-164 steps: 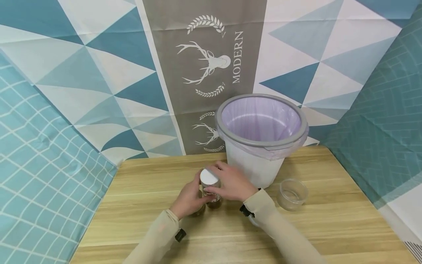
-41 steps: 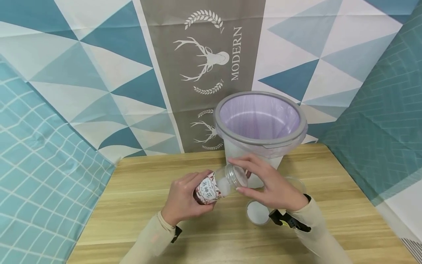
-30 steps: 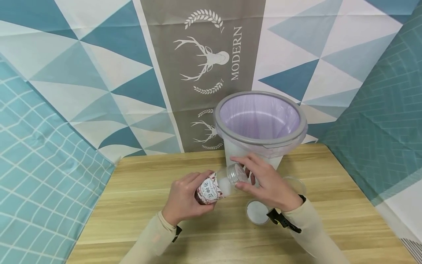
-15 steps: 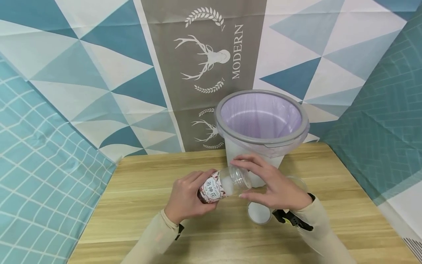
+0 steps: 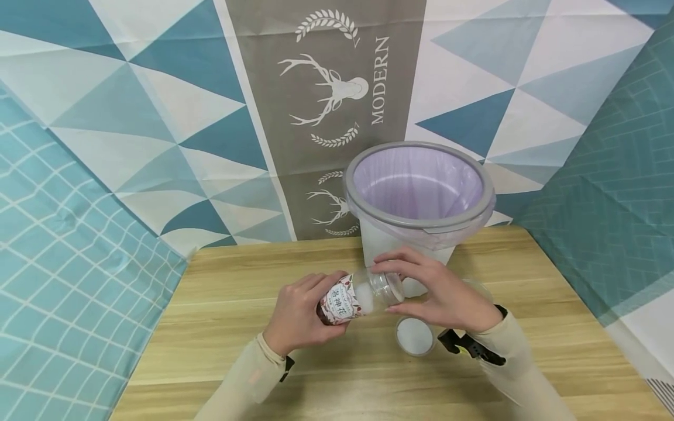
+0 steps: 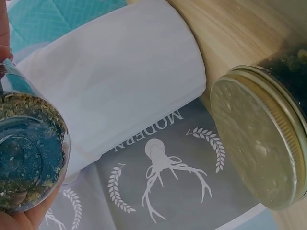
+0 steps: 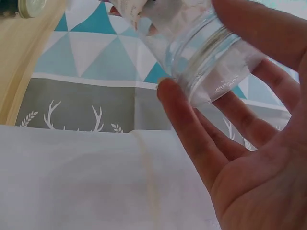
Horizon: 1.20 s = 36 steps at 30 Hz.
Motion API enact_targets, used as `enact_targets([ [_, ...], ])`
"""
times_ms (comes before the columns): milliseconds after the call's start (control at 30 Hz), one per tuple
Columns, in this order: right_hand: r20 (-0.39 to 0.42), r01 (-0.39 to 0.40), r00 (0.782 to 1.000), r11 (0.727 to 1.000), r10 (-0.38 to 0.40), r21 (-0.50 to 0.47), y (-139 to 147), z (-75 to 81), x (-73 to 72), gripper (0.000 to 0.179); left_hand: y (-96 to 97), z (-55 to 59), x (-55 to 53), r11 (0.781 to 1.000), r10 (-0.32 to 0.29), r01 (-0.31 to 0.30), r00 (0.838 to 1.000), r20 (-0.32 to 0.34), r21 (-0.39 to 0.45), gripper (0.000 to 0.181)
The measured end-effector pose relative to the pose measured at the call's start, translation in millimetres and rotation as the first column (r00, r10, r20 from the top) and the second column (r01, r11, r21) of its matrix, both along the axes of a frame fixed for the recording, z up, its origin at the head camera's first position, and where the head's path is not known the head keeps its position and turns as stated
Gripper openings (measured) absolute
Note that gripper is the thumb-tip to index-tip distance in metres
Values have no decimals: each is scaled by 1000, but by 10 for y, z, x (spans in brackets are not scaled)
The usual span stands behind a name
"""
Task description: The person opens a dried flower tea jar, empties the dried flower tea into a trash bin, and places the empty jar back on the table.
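My left hand [image 5: 302, 313] grips a clear jar [image 5: 365, 295] with a red-and-white floral label, tilted on its side with its neck to the right. Dark bits lie in its bottom end, seen in the left wrist view. The thumb and fingers of my right hand [image 5: 434, 292] are curved round the rim of the neck; the right wrist view shows them at its ridged edge. A clear, pale disc appears to span the mouth; whether it is a seal cannot be told. A round white lid [image 5: 415, 336] lies on the table below the right hand.
A white bin [image 5: 408, 245] with a purple liner stands behind the hands. A clear round tub [image 5: 480, 289] is partly hidden by the right hand. Another jar with a gold lid [image 6: 256, 143] shows in the left wrist view. Patterned cloth [image 5: 210, 117] backs the wooden table.
Earlier the jar stood upright with its white top on; now it is tilted and the white lid lies on the table. Lately the right hand's fingers have shifted about the rim.
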State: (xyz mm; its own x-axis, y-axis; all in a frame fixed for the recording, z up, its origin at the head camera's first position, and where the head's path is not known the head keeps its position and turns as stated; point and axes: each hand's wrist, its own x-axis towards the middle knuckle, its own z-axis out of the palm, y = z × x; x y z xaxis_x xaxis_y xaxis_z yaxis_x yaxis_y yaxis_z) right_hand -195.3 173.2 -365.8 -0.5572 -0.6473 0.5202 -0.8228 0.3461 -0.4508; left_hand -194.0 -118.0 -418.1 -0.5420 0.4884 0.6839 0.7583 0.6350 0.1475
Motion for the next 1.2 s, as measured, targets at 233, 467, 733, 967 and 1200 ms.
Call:
enact_targets([
  [233,-37,-81,996,997,80,-17,40,32,7,64,2,9,0,999,-39,39,997,71,5,81],
  [467,-145,-171,976,984,162,-52,51,56,39,68,-5,48,35,985,-170,155,940,295,73,75],
  [733,-254,-274,938,953,235,-128,-2,74,55,66,-34,121,29,932,-362,291,715,598,216,70],
  [967,-303,-348,913,909,272,-231,58,112,71,59,-203,90,-23,862,-499,387,529,686,328,57],
  [1200,-213,-226,961,943,175,-245,174,117,97,46,-327,103,-24,858,-509,388,559,655,336,60],
])
